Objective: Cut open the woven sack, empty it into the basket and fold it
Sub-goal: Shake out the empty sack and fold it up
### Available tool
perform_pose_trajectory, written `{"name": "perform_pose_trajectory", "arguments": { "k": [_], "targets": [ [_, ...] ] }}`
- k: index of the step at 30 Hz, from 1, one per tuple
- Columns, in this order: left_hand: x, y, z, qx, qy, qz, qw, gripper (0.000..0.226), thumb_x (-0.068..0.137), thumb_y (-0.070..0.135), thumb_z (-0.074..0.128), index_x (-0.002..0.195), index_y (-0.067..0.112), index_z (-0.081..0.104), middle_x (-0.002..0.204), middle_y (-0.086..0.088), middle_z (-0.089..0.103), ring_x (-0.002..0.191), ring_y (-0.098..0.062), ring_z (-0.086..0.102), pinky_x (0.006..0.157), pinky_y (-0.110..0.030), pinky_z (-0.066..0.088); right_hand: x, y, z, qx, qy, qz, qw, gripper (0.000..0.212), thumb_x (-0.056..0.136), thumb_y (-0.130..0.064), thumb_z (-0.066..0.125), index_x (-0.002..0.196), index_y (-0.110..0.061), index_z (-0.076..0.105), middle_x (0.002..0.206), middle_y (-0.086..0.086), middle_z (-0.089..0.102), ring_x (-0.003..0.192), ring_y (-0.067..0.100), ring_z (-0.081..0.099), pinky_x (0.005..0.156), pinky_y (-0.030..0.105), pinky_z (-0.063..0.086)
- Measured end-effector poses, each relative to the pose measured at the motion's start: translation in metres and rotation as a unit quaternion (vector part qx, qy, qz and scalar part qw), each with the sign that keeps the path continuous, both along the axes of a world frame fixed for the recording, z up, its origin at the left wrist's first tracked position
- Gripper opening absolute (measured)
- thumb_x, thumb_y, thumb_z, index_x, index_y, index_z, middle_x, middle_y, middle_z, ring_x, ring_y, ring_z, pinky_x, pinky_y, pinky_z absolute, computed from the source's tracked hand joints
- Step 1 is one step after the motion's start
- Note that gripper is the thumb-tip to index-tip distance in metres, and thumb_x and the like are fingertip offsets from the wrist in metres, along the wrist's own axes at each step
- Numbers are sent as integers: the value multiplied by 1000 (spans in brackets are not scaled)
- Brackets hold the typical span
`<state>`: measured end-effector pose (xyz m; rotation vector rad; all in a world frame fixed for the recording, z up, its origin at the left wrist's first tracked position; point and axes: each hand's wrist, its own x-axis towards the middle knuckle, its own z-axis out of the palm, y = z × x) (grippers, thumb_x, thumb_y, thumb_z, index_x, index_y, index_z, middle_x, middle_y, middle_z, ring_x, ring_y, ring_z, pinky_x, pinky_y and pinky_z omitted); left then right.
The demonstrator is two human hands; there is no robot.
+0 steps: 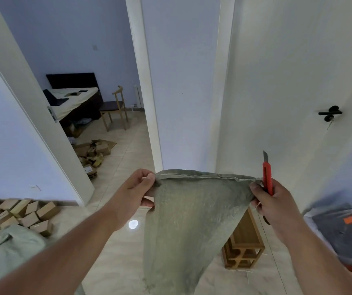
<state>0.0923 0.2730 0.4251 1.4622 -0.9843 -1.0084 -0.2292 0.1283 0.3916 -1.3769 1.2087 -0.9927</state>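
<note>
No legible writing on any item; orange marking on the dark bag (pixel 345 233) at right edge is blurred, possibly a logo.

Left hand (pixel 138 191) — thumb and fingers pinch the left top corner of the grey-green woven plastic sack (pixel 190 218). Right hand (pixel 274 204) pinches the right top corner and also grips a red retractable utility knife (pixel 267 177), blade up. Sack hangs limp between them, above the tiled floor (pixel 119 241), in front of a wooden slatted crate (pixel 244 248).

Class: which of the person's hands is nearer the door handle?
Right. The right hand is below the door handle, gripping knife and sack corner; the left hand is farther left.
</note>
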Motion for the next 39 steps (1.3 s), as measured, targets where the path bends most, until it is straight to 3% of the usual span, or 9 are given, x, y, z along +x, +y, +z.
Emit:
{"name": "perform_pose_trajectory", "arguments": {
  "k": [3,7,14,17,22,28,31,35,39],
  "targets": [
    [0,1,8,50,-219,-30,974,5,98,30,67,102,27,68,92,5,72,83,-12,69,73,-27,59,-2,-3,1,-12,17,7,1000,10,101,-25,66,99,-15,67,66,4,60,60,20,54,61,36,42],
    [0,1,17,32,-552,-21,833,18,100,31,50,99,29,68,91,14,62,79,-7,61,66,-25,51,-5,-5,5,-23,35,13,999,11,101,-25,66,99,-15,65,66,5,64,55,16,54,59,33,41],
    [11,2,13,-65,-678,-38,732,26,95,12,64,114,24,77,106,11,68,97,-14,63,76,-27,56,-8,-1,15,-69,96,25,993,8,102,-24,64,97,-18,66,73,15,69,60,17,60,64,35,45],
    [6,0,16,-71,-653,-18,754,29,98,9,61,121,22,74,107,9,68,96,-11,64,75,-21,49,-8,0,16,-79,104,12,991,10,102,-25,63,98,-16,66,73,16,69,57,14,60,62,32,45],
    [7,-1,27,-13,-487,-12,873,26,107,15,43,114,31,63,92,14,73,85,-1,72,78,-33,62,-8,0,16,-83,104,2,991,6,102,-27,64,100,-22,65,72,8,69,58,8,64,63,29,45],
    [23,-1,40,-54,-622,-106,774,17,104,25,53,110,25,70,98,23,53,91,14,45,77,-12,37,-10,0,14,-72,94,8,993,7,102,-28,64,103,-21,65,74,10,68,55,4,62,66,31,45],
    [27,1,42,-35,-625,-131,769,15,102,26,58,105,27,73,108,26,51,96,11,49,81,-9,40,-11,1,15,-69,83,11,994,7,102,-26,64,103,-19,66,76,11,68,51,0,60,64,28,44],
    [19,3,44,-27,-439,-20,898,6,90,18,77,91,23,79,111,24,64,90,3,69,79,-12,54,-13,0,20,-45,37,4,998,6,102,-23,65,100,-18,65,75,13,65,47,2,55,60,28,42],
    [15,0,41,15,-327,45,944,10,87,17,79,81,22,73,105,21,75,80,1,70,73,-20,50,-15,0,23,-11,-1,10,1000,9,101,-22,68,106,-15,67,73,12,64,48,4,55,59,28,41]
  ]
}}
